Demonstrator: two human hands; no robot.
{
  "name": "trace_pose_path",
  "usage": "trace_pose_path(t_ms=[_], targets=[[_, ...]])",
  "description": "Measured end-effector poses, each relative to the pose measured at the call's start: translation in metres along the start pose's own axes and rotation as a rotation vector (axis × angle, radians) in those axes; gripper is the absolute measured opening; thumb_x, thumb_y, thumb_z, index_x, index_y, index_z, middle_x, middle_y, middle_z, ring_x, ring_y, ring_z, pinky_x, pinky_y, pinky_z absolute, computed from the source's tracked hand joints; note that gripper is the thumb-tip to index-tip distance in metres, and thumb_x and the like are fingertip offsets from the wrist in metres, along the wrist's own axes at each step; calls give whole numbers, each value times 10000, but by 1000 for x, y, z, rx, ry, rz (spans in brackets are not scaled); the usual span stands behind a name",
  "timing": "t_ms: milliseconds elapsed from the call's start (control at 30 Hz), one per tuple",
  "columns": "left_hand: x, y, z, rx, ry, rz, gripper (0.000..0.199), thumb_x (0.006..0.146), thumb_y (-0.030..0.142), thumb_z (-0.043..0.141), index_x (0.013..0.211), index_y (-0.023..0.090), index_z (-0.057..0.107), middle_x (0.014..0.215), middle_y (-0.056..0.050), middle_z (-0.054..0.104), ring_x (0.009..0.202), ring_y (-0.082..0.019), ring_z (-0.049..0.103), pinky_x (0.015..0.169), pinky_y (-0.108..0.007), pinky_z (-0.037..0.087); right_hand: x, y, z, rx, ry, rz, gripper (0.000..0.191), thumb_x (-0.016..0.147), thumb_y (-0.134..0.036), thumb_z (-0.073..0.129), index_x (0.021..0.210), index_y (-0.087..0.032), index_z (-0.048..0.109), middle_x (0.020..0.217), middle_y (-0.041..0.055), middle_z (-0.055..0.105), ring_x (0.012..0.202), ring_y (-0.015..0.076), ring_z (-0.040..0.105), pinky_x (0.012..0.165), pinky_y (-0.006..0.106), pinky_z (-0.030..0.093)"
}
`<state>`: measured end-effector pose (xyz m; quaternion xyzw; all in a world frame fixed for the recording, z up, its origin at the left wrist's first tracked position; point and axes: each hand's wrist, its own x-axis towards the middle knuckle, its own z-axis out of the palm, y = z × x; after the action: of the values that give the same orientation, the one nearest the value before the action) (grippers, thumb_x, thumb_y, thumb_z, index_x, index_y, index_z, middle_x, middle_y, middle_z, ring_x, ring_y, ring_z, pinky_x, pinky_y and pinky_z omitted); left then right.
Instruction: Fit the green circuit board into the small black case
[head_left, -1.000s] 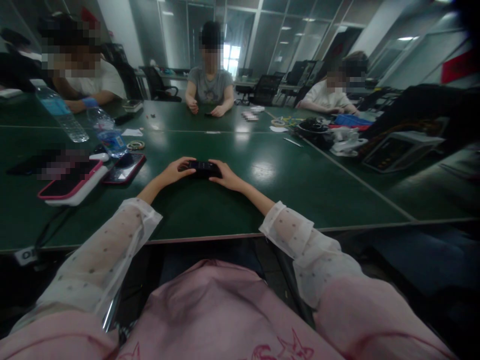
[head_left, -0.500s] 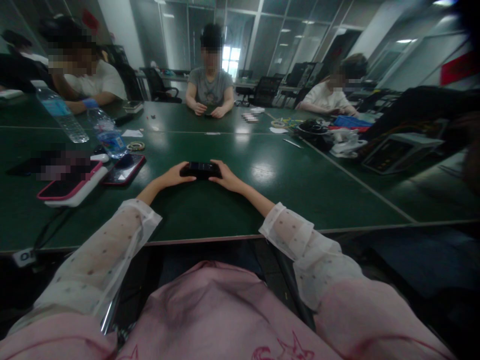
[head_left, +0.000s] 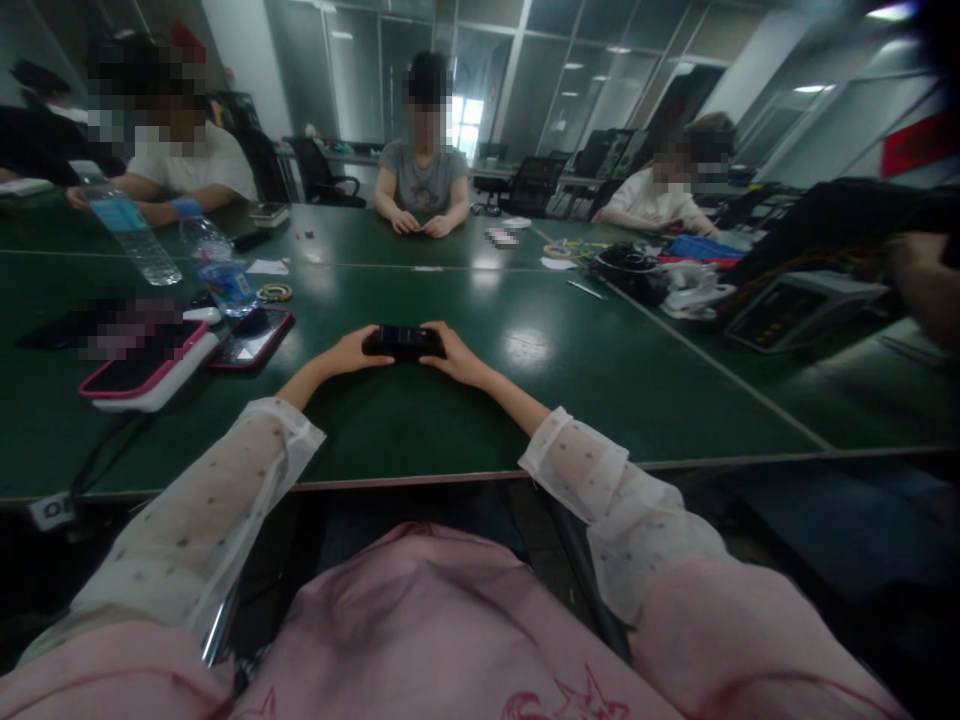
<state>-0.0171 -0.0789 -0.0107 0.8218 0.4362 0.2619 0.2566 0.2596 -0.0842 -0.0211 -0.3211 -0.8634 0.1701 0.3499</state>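
Note:
A black phone (head_left: 406, 343) is held sideways above the green table (head_left: 420, 425), its dark face tilted up at me. Round its left end my left hand (head_left: 352, 351) is closed, with the thumb along the near edge. On the opposite end my right hand (head_left: 454, 354) grips it in much the same way. What the dark screen shows is too small to read. Both forearms reach forward in sheer dotted sleeves (head_left: 225, 490).
Left of my hands are a pink-edged phone (head_left: 251, 338), another phone on a white box (head_left: 142, 362), two water bottles (head_left: 142, 235) (head_left: 217, 265) and tape rolls (head_left: 274, 292). Cables (head_left: 626, 258) and a grey device (head_left: 802, 310) lie right. Several people sit around.
My hands and the phone stay nearly still; the view shifts slightly. The person at left lowers a hand from near the head. At the right edge another person's arm shows more clearly.

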Motion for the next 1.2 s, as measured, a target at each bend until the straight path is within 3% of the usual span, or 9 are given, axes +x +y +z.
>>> trace_pose_path(t_ms=[333,1200], targets=[[1,-4,1,26,11,-6,682,712,557,724,1255,186,546,1206,-107,628,1088,-290,605,951,-455,466,-1,-1,0,-12,-16,66,586,821,-337,675,1330,-240,402,1310,128,539,1163,301,525,996,526,426],[0,-3,2,47,19,9,663,711,556,726,1237,190,554,1209,-115,630,1097,-301,606,955,-469,466,-1,-3,-3,51,24,83,538,795,-339,707,1260,-212,468,1239,132,586,1133,290,577,950,488,470]])
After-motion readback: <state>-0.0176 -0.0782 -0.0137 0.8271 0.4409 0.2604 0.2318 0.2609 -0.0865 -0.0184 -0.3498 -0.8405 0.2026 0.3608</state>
